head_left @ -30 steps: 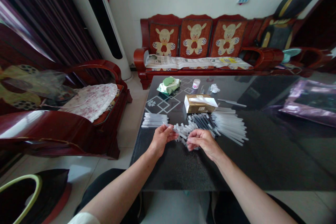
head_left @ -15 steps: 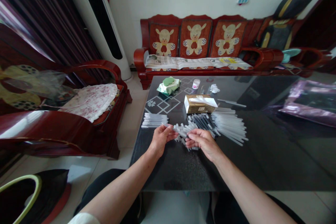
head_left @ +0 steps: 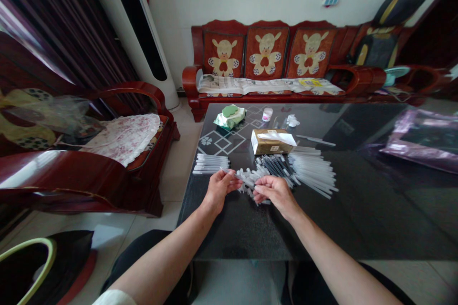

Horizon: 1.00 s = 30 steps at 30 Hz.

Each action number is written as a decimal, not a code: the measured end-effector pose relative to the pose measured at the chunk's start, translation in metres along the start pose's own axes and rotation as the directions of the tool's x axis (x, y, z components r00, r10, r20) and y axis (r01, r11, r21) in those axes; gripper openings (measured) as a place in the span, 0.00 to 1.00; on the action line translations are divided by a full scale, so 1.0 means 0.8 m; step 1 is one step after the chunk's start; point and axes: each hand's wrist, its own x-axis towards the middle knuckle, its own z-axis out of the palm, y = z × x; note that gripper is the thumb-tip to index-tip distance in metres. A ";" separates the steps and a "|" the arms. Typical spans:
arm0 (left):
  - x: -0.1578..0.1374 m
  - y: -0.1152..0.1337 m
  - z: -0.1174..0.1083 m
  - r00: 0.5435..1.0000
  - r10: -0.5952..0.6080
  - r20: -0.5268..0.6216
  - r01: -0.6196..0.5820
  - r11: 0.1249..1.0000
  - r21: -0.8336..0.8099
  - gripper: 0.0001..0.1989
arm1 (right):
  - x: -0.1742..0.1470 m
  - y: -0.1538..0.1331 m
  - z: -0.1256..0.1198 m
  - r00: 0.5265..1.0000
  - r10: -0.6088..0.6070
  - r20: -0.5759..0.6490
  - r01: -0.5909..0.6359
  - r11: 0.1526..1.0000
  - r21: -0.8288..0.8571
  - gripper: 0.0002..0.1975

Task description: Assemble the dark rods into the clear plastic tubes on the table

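Observation:
My left hand pinches a slim whitish pen between thumb and fingers, tilted down toward the right. Close by on the right, my right hand has its thumb and fingertips pressed together near the pen's lower end; whatever they hold is too small to make out. Under and between the hands lies a loose pile of short translucent pen caps, partly hidden. Beyond my right hand are dark pen refills and a fanned stack of whitish pen barrels. A row of pens lies left of my left hand.
A tissue box stands behind the refills on the dark table. Farther back are a green wipes pack, a small jar and crumpled tissue. A purple plastic bag lies far right.
My right hand has shifted very slightly, its fingers changing position a little. The left hand stays in place with the pen.

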 end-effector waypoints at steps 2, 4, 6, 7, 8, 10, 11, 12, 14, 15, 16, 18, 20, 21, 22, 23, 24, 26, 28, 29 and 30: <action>0.000 0.000 0.000 1.000 0.000 -0.001 0.000 1.000 0.003 0.14 | 0.000 0.000 0.000 1.000 -0.019 0.004 0.019 1.000 -0.024 0.16; 0.000 0.000 0.000 1.000 0.001 0.003 -0.001 1.000 0.001 0.14 | 0.000 0.000 0.000 1.000 -0.021 0.003 0.021 0.999 -0.034 0.17; 0.000 0.000 0.000 1.000 0.004 0.005 -0.004 1.000 -0.001 0.15 | 0.000 0.000 0.000 1.000 -0.022 -0.004 0.022 0.999 -0.049 0.17; 0.000 0.000 0.000 1.000 0.006 0.006 -0.006 1.000 -0.002 0.15 | 0.000 0.001 0.000 1.000 -0.023 -0.010 0.022 0.998 -0.057 0.17; 0.000 0.000 0.001 1.000 0.008 0.006 -0.008 1.000 -0.004 0.15 | 0.001 0.001 0.000 1.000 -0.021 -0.015 0.020 0.998 -0.065 0.17; -0.001 0.000 0.001 1.000 0.013 0.008 -0.013 1.000 -0.006 0.16 | 0.001 0.002 0.001 1.000 -0.009 -0.013 0.008 0.997 -0.076 0.17; -0.001 0.000 0.001 1.000 0.013 0.009 -0.013 1.000 -0.005 0.16 | 0.001 0.003 0.001 1.000 -0.002 -0.006 0.001 0.997 -0.078 0.18; -0.002 -0.001 0.001 1.000 0.014 0.012 -0.014 1.000 -0.004 0.16 | 0.001 0.003 0.001 1.000 0.007 0.004 -0.006 0.997 -0.077 0.18; -0.002 -0.001 0.001 1.000 0.014 0.018 -0.014 1.000 0.000 0.16 | 0.001 0.003 0.003 1.000 0.023 0.020 -0.022 0.997 -0.068 0.20; -0.002 -0.001 0.001 1.000 0.014 0.018 -0.014 1.000 0.001 0.15 | 0.000 0.002 0.003 0.999 0.033 0.021 -0.032 0.998 -0.062 0.21; -0.002 -0.002 0.001 1.000 0.014 0.019 -0.014 1.000 0.001 0.15 | 0.000 0.001 0.004 0.999 0.045 0.017 -0.044 0.998 -0.054 0.21; -0.002 -0.002 0.000 1.000 0.011 0.013 -0.011 1.000 0.000 0.15 | 0.000 0.000 0.005 0.998 0.064 0.002 -0.063 0.997 -0.041 0.22; -0.001 -0.002 0.000 1.000 0.007 0.007 -0.007 1.000 -0.002 0.15 | 0.000 0.000 0.004 0.998 0.060 -0.010 -0.060 0.997 -0.043 0.22; 0.000 -0.003 -0.001 1.000 0.007 0.006 -0.007 1.000 -0.004 0.15 | 0.000 0.001 0.003 0.999 0.051 -0.011 -0.052 0.998 -0.048 0.21; 0.000 -0.003 -0.002 1.000 0.010 0.007 -0.010 1.000 -0.006 0.15 | 0.001 0.001 0.002 0.999 0.042 -0.007 -0.043 0.998 -0.052 0.20; 0.001 -0.003 -0.002 1.000 0.013 0.009 -0.013 1.000 -0.008 0.15 | 0.001 0.002 0.001 0.999 0.037 0.001 -0.037 0.998 -0.056 0.19; 0.001 -0.004 -0.002 1.000 0.017 0.012 -0.017 1.000 -0.009 0.15 | 0.001 0.003 0.001 0.999 0.035 0.011 -0.035 0.998 -0.058 0.19; 0.001 -0.004 -0.003 1.000 0.018 0.019 -0.018 1.000 -0.009 0.15 | 0.001 0.003 0.001 0.999 0.035 0.030 -0.033 0.997 -0.066 0.18; 0.000 -0.004 -0.002 1.000 0.012 0.019 -0.012 1.000 -0.009 0.15 | -0.001 0.000 0.003 0.998 0.039 0.048 -0.035 0.995 -0.088 0.18; 0.000 -0.004 -0.002 1.000 0.008 0.018 -0.008 1.000 -0.010 0.15 | -0.002 -0.002 0.005 0.997 0.047 0.054 -0.042 0.994 -0.098 0.18; 0.000 -0.003 -0.002 1.000 0.007 0.018 -0.007 1.000 -0.012 0.15 | -0.003 -0.004 0.007 0.997 0.061 0.054 -0.055 0.993 -0.103 0.20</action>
